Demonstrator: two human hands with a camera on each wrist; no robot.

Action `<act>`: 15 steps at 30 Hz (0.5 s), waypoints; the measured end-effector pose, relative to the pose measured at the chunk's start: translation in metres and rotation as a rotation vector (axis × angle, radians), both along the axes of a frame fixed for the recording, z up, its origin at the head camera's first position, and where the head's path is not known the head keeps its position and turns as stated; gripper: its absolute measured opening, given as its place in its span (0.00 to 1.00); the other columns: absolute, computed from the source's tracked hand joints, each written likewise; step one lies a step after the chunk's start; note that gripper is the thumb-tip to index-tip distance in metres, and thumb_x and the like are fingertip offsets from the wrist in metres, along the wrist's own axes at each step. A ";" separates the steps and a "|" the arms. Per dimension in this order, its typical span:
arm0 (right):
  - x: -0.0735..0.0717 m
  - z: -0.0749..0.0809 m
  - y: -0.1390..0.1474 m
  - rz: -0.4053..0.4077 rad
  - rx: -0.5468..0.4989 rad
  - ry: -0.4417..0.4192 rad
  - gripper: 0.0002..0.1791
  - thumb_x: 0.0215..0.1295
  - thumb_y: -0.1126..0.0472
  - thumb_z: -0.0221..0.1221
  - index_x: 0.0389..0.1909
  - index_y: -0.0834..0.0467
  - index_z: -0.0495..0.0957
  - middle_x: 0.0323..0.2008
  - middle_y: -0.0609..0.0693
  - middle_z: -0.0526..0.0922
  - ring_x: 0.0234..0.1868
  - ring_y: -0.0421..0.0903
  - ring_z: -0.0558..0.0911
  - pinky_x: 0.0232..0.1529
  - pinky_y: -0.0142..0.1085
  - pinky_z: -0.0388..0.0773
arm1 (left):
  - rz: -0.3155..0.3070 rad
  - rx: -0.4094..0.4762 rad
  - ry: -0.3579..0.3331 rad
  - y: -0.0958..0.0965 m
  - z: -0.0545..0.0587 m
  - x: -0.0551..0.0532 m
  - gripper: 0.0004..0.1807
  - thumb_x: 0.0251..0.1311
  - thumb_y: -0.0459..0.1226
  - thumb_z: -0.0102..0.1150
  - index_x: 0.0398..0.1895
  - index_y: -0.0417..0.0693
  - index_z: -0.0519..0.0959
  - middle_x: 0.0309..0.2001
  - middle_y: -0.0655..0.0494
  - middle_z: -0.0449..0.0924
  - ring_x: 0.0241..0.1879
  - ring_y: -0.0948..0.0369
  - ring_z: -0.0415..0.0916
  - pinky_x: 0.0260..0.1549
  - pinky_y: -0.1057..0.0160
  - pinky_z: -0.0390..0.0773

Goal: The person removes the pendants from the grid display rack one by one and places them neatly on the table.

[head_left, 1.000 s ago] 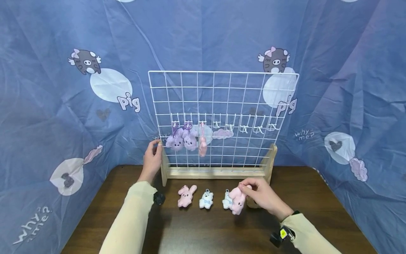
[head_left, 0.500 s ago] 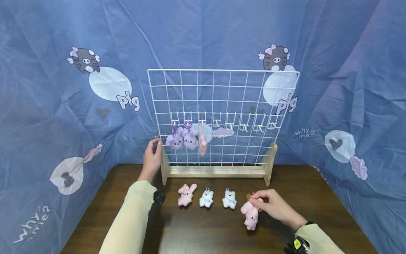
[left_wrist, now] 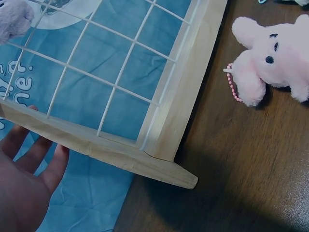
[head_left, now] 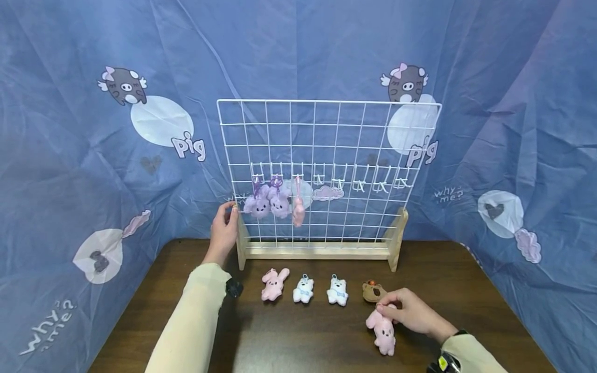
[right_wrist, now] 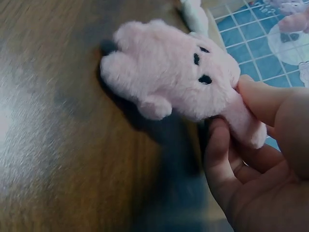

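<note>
My left hand [head_left: 223, 232] grips the left wooden upright [left_wrist: 96, 152] of a white wire grid rack [head_left: 314, 140]; in the left wrist view its fingers reach behind the wood. At the front right, my right hand [head_left: 415, 313] pinches a pink plush bunny keychain [right_wrist: 164, 67] by the ear, its face outward and its body hanging over the table. Two purple plush keychains [head_left: 261, 206] and a pink one [head_left: 298, 210] hang from hooks at the grid's left. More small hooks [head_left: 359, 184] to the right bear nothing.
On the brown table [head_left: 298, 336], before the rack, lie another pink bunny keychain [head_left: 274, 285], two white bear keychains [head_left: 303, 290] with blue bows, and a brown plush keychain [head_left: 373, 292] near my right hand. A blue printed curtain [head_left: 298, 52] encloses the back and sides.
My right hand has carried the pink bunny keychain rightward and toward the front, uncovering a white bear keychain and the brown keychain. My left hand keeps its place on the upright.
</note>
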State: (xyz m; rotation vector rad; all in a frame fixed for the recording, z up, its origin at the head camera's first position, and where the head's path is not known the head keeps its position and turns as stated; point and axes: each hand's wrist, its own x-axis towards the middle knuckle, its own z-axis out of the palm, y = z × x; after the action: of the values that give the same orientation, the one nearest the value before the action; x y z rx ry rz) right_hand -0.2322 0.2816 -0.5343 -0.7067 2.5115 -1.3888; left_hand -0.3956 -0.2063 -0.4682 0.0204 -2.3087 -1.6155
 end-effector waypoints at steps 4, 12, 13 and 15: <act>-0.001 -0.008 0.000 0.013 0.065 0.019 0.07 0.74 0.60 0.64 0.36 0.52 0.89 0.35 0.42 0.86 0.32 0.31 0.77 0.30 0.30 0.76 | -0.001 0.002 0.000 0.000 0.000 0.000 0.23 0.83 0.48 0.45 0.73 0.49 0.70 0.66 0.36 0.76 0.64 0.43 0.74 0.60 0.40 0.74; -0.001 -0.013 -0.002 0.060 0.102 0.066 0.06 0.74 0.61 0.64 0.36 0.50 0.88 0.33 0.40 0.86 0.32 0.31 0.77 0.30 0.30 0.76 | -0.002 -0.001 0.006 0.000 0.000 0.001 0.24 0.83 0.49 0.45 0.73 0.48 0.70 0.64 0.37 0.77 0.61 0.43 0.75 0.58 0.42 0.75; -0.001 -0.013 -0.002 0.064 0.105 0.066 0.06 0.74 0.61 0.64 0.36 0.50 0.89 0.33 0.40 0.86 0.33 0.31 0.77 0.31 0.30 0.75 | -0.003 0.000 0.007 0.000 0.000 0.001 0.24 0.83 0.49 0.45 0.73 0.48 0.70 0.64 0.36 0.77 0.61 0.43 0.75 0.57 0.42 0.75; 0.000 -0.012 -0.002 0.067 0.112 0.058 0.06 0.74 0.61 0.64 0.37 0.51 0.89 0.34 0.41 0.87 0.34 0.31 0.77 0.33 0.30 0.75 | -0.004 0.003 0.008 0.000 0.000 0.001 0.24 0.83 0.49 0.45 0.72 0.48 0.70 0.64 0.36 0.77 0.61 0.43 0.75 0.57 0.42 0.75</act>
State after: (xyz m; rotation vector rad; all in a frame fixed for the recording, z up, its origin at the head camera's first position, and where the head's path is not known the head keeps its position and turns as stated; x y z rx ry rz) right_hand -0.2324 0.2794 -0.5459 -0.8125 2.5610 -1.2119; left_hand -0.3942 -0.2059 -0.4678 0.0098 -2.3016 -1.6177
